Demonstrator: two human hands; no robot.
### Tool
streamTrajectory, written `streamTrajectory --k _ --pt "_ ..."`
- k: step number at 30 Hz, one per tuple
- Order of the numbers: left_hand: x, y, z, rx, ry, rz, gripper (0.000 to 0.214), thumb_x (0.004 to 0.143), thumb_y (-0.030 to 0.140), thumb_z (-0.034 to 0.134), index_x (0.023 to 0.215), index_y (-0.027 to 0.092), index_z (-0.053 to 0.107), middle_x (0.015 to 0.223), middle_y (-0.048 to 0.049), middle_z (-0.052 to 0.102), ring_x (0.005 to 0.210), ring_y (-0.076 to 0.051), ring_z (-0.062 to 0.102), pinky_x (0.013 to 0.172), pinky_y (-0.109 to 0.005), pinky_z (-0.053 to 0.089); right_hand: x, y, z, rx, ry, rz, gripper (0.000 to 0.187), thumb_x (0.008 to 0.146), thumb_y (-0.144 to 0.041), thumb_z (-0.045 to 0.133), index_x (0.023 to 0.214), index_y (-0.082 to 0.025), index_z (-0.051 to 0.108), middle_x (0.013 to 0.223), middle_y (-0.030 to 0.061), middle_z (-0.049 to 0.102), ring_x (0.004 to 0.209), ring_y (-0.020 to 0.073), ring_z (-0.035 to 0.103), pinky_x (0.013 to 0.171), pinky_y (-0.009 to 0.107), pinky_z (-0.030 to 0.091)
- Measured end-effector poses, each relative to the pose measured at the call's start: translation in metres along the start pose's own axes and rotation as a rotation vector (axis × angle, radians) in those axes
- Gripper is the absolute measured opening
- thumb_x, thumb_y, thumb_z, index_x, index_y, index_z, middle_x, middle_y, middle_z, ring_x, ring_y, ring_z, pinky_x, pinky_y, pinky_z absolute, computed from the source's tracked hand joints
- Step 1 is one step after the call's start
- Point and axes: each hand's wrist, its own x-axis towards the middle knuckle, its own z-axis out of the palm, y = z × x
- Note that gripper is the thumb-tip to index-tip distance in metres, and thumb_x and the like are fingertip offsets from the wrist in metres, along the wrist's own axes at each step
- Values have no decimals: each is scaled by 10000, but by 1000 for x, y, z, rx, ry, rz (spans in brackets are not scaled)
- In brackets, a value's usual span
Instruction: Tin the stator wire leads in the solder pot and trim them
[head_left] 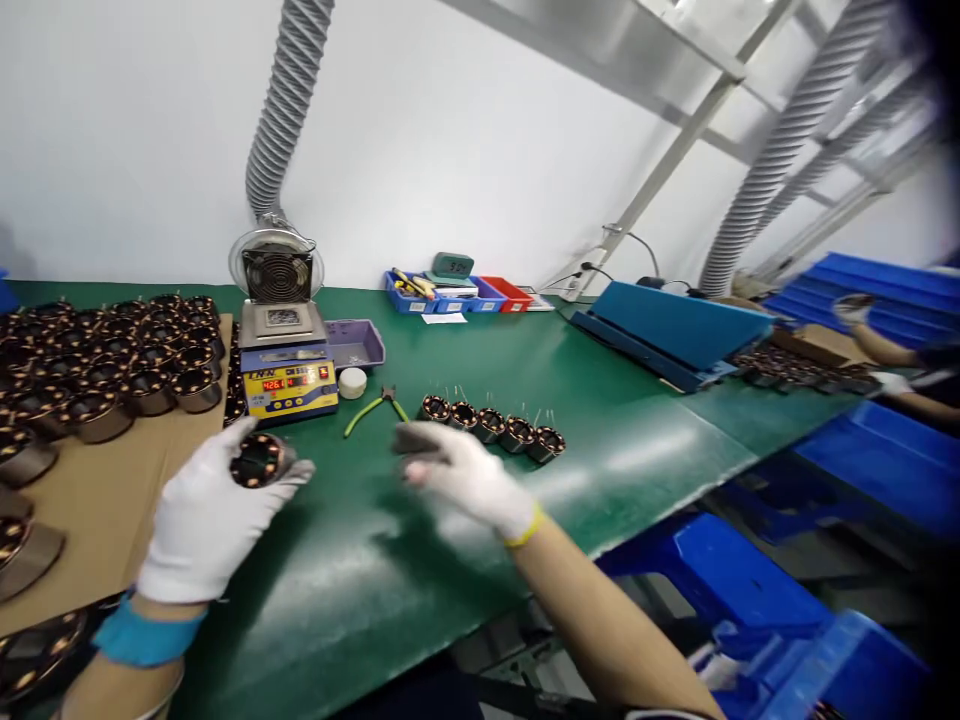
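My left hand (206, 515), in a white glove, is closed around a round wound stator (259, 460) held above the green mat (480, 370). My right hand (465, 475), also gloved, hovers to its right with fingers drawn together and smeared by motion; I cannot make out whether anything is in it. Just beyond the right hand a row of several small stators (491, 422) stands on the mat. Green-handled cutters (375, 405) lie between the two hands, a little farther back.
A solder station with a red display (289, 385) and a fan (276, 272) under a grey duct (289, 100) stand behind. Cardboard (97, 480) at the left carries several stators. Blue and red bins (457, 292) sit at the back. Another person's gloved hands (885, 345) work at the right.
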Motion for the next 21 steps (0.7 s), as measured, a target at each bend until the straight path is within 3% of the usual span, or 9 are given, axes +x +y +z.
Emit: streamTrajectory --k 1,3,6,10,14,18,21 --pt "-4 3 7 33 23 51 723 714 592 664 1312 217 505 1147 -121 659 1076 -344 616 945 -477 471 5 -2 33 114 -148 0 624 665 -343 794 1250 -242 605 1143 79 675 862 237 685 644 329 584" --pt "-10 8 18 100 61 190 657 747 492 608 1298 145 521 1140 -158 650 1056 -354 619 919 -462 481 17 -3 84 264 -271 12 689 624 -344 839 1258 -237 592 1115 64 685 873 224 681 683 314 581" --pt "-11 9 23 140 66 276 643 745 461 585 1274 97 540 1105 -178 640 1014 -370 629 869 -464 507 35 3 116 459 -264 23 659 644 -430 822 1217 -191 600 1118 68 679 975 233 660 845 360 554" --pt "-6 6 28 -48 -106 248 729 632 515 732 1241 158 551 1260 -134 556 1073 -303 617 924 -384 524 39 14 103 533 -277 10 666 625 -462 824 1185 -173 608 1083 72 687 983 233 656 914 387 521" --pt "-6 -1 41 -316 -317 176 669 723 359 638 1342 192 449 1272 -80 592 1126 -230 603 1003 -364 490 32 12 91 363 -286 -32 656 663 -412 771 1248 -181 584 1077 71 686 925 244 668 808 388 565" --pt "-8 -6 46 -313 -289 203 677 734 319 585 1375 169 432 1271 -82 611 1131 -230 603 1004 -350 479 24 5 89 -101 -89 -242 633 671 -361 756 1272 -251 590 1128 63 672 990 269 649 855 405 550" --pt "-9 -5 41 -185 -269 206 641 755 333 542 1364 157 452 1260 -100 620 1128 -259 605 975 -371 477 20 5 87 -263 -37 -394 627 708 -388 721 1304 -275 565 1169 75 661 1032 287 639 871 417 543"
